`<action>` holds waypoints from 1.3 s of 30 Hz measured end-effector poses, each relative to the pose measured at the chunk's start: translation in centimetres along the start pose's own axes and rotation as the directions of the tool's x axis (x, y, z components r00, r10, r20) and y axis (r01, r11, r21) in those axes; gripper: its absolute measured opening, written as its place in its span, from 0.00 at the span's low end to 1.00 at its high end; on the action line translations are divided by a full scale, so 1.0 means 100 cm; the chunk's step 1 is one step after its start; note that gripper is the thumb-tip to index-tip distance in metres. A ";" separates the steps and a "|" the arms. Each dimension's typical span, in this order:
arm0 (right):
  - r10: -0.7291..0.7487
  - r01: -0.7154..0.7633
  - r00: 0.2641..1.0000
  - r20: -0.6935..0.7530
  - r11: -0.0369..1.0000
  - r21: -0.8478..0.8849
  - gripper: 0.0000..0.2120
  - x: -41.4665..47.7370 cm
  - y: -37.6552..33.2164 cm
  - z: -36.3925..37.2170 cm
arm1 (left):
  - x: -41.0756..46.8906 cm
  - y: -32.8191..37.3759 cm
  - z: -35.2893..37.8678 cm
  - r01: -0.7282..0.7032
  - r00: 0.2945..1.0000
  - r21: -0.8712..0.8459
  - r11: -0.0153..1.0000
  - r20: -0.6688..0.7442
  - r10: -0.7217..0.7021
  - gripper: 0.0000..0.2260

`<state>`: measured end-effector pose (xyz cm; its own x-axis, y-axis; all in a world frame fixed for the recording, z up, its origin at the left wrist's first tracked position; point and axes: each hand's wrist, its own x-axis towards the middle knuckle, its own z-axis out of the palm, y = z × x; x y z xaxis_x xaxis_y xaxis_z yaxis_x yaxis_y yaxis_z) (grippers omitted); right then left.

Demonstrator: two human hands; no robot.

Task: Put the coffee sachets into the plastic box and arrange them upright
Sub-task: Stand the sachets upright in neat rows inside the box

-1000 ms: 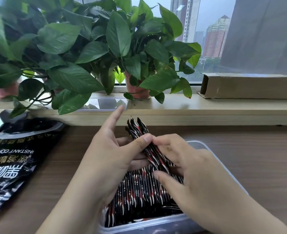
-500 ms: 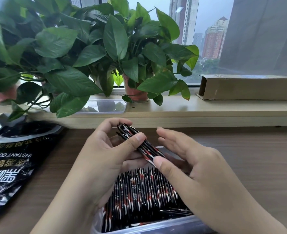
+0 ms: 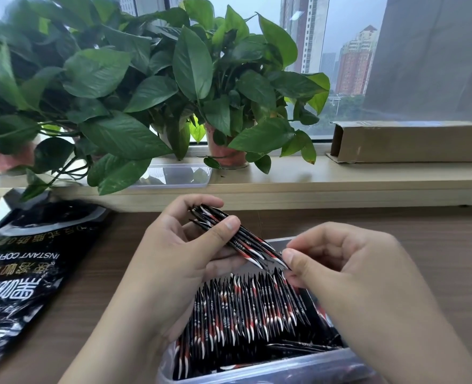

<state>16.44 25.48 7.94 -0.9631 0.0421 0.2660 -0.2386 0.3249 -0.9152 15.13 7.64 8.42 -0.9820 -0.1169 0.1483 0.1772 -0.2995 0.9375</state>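
A clear plastic box (image 3: 257,370) sits on the wooden table at the bottom centre. Inside it, several black, red and white coffee sachets (image 3: 243,309) stand upright in a tight row, and a few lie flat at the right. Above the box, my left hand (image 3: 173,253) grips a small bundle of sachets (image 3: 229,234) between thumb and fingers, tilted down to the right. My right hand (image 3: 345,270) pinches the lower end of the bundle's outermost sachet with thumb and forefinger, just over the row.
A large black instant-coffee bag (image 3: 26,273) lies open on the table at the left. Potted plants (image 3: 146,87), a clear lid or tray (image 3: 179,176) and a long cardboard box (image 3: 412,141) stand on the windowsill behind.
The bundle came up out of the box and now lies flatter in my left hand. My right hand shifted from flanking the bundle to pinching its lower end.
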 end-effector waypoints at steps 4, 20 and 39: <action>0.030 -0.026 0.995 -0.096 0.999 0.038 0.05 0.001 0.007 0.008 | 0.002 -0.001 -0.002 0.004 1.000 -0.022 1.000 0.016 -0.004 0.11; -0.058 0.069 0.993 -0.103 0.992 0.109 0.04 -0.002 0.001 0.016 | 0.002 -0.001 -0.002 -0.019 1.000 -0.048 0.999 0.015 0.020 0.09; -0.230 0.325 0.939 0.257 0.842 -0.431 0.31 -0.003 0.006 0.029 | -0.005 -0.002 0.006 -0.017 0.999 0.044 0.999 0.053 0.014 0.10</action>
<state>16.22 22.90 6.42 -0.8811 -0.2779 0.3827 -0.4596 0.6946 -0.5534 15.52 8.32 8.30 -0.9815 -0.0712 0.1779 0.1904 -0.2558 0.9478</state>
